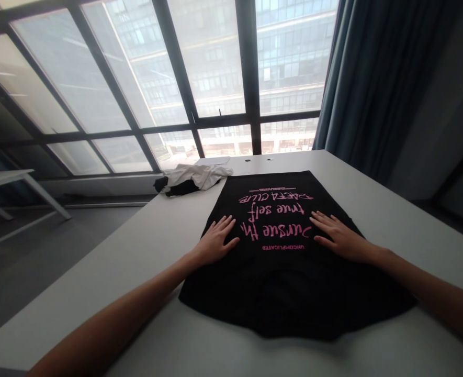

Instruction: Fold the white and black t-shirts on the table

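On smooth white table (372,209), both hands flat, fingers spread, pressing soft black T-shirt (286,283)

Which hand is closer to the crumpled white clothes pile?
Left. The left hand lies on the black T-shirt just this side of the pile; the right hand lies farther right.

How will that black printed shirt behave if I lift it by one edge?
Probably floppy: the black shirt lies flat, softly rumpled at its near edge. Likely light, and it may slide on the smooth white table.

Both hands flat on black T-shirt (282,262): left hand (215,242), right hand (339,236)
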{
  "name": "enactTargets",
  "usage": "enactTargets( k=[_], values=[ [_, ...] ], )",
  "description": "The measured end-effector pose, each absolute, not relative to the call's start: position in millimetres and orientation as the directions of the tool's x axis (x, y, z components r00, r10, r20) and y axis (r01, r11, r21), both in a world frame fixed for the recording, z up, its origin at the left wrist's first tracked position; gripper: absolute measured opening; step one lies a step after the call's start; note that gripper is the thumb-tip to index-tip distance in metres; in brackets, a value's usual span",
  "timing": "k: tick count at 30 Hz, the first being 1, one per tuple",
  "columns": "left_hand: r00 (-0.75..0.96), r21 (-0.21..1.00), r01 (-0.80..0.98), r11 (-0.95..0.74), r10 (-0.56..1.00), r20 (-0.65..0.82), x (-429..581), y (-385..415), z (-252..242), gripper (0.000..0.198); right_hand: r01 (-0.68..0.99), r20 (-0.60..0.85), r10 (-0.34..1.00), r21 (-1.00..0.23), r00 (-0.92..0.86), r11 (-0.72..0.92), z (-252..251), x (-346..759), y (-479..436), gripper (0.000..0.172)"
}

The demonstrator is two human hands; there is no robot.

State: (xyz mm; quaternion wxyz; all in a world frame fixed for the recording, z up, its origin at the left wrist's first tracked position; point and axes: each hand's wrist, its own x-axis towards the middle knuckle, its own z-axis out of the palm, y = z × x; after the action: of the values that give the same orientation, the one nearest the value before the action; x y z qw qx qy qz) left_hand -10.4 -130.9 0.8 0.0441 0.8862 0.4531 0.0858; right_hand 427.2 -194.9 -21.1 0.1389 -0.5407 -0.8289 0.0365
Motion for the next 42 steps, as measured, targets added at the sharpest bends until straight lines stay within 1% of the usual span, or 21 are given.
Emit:
enactTargets(
  k=[4, 7, 11, 18, 22, 25, 27, 30, 32, 34, 37, 40, 42],
  values=[
    [0.73, 0.18, 0.662, -0.727, 0.681, 0.063, -0.1, -152.7, 7.7, 0.072, 0.794, 0.128, 0.831, -0.248, -0.541, 0.555, -4.6, 415.1, -212.2, 0.073],
    [0.786, 0.177, 0.608, -0.774, 0.618, 0.003, 5.2, -159.7, 5.7, 0.071, 0.74, 0.048, 0.781, -0.286, -0.623, 0.608, -0.4, 404.3, -220.2, 0.073],
    [0.776, 0.186, 0.621, -0.762, 0.631, -0.004, 6.2, -158.6, 4.1, 0.069, 0.724, -0.004, 0.771, -0.347, -0.636, 0.596, 1.8, 396.1, -223.8, 0.067],
    [0.776, 0.198, 0.618, -0.76, 0.631, -0.003, 7.2, -157.6, 6.0, 0.069, 0.696, -0.05, 0.744, -0.4, -0.666, 0.597, 14.7, 389.7, -232.1, 0.074],
    [0.771, 0.21, 0.623, -0.754, 0.637, -0.002, 8.5, -159.5, 6.4, 0.068, 0.693, -0.083, 0.733, -0.411, -0.675, 0.592, 15.4, 388.8, -233.6, 0.074],
    [0.774, 0.225, 0.615, -0.756, 0.633, 0.011, 8.1, -158.9, 7.9, 0.068, 0.721, -0.036, 0.769, -0.378, -0.638, 0.58, 12.5, 396.4, -226.2, 0.069],
    [0.756, 0.235, 0.628, -0.742, 0.654, 0.042, 6.3, -155.1, 8.8, 0.066, 0.784, 0.061, 0.838, -0.322, -0.542, 0.531, 8.7, 405.9, -217.4, 0.067],
    [0.657, 0.206, 0.709, -0.674, 0.738, 0.153, 0.9, -143.2, 7.0, 0.063, 0.875, 0.231, 0.898, -0.231, -0.375, 0.425, 1.1, 422.8, -203.2, 0.069],
    [0.578, 0.166, 0.773, -0.612, 0.788, 0.212, -4.0, -133.3, 2.4, 0.063, 0.898, 0.289, 0.895, -0.185, -0.339, 0.399, -5.2, 431.9, -196.2, 0.071],
    [0.533, 0.14, 0.817, -0.559, 0.825, 0.186, -8.6, -124.7, -3.9, 0.065, 0.904, 0.294, 0.893, -0.159, -0.34, 0.396, -12.7, 437.3, -191.7, 0.072],
    [0.522, 0.135, 0.837, -0.53, 0.848, 0.09, -13.0, -117.5, -12.3, 0.066, 0.915, 0.219, 0.919, -0.169, -0.328, 0.367, -25.4, 439.1, -188.4, 0.075],
    [0.53, 0.133, 0.834, -0.535, 0.845, 0.076, -13.8, -116.5, -15.1, 0.066, 0.919, 0.122, 0.941, -0.205, -0.316, 0.336, -34.9, 438.7, -186.7, 0.075],
    [0.529, 0.127, 0.836, -0.534, 0.845, 0.071, -13.3, -117.2, -14.5, 0.066, 0.924, 0.122, 0.944, -0.198, -0.308, 0.327, -37.5, 438.8, -186.3, 0.075]
  ],
)
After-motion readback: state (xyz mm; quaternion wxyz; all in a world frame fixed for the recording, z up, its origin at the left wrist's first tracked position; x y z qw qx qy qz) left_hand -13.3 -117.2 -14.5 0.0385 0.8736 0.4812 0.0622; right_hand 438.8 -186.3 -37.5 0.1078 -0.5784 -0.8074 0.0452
